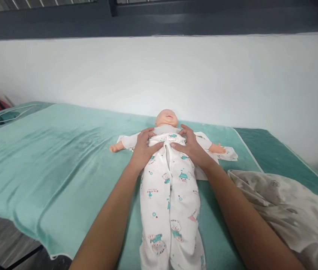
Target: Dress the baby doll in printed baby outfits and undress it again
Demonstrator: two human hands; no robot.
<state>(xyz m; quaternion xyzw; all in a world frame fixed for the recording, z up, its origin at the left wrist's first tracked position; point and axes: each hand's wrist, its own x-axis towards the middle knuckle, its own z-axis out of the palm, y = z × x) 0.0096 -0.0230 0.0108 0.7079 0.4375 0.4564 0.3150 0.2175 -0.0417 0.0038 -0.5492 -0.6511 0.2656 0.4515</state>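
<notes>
The biggest thing I see is the white wall [159, 75] in front of me. Next comes the soft green cover [63, 161], spread wide below the wall, with some wrinkles on my left side. A long dark frame [175, 22] runs across the top of the wall. A shiny, pale grey cloth [293, 213] lies bunched up on my right, next to my arm. The baby doll [166, 118] lies on its back in the middle of the green cover, with its head near the wall and its arms out wide. White pants [156, 187] lie on the doll from its chest down toward me, with a slit at the top in the middle. A white printed top [229, 153] peeks out from under the doll on the right. My left hand [143, 148] and my right hand [190, 146] rest on the two sides of the pants' top. My fingers bend, and my thumbs point in toward the slit. I can't tell if I am pinching the cloth. The smallest things are little cats and dots on the pants.
</notes>
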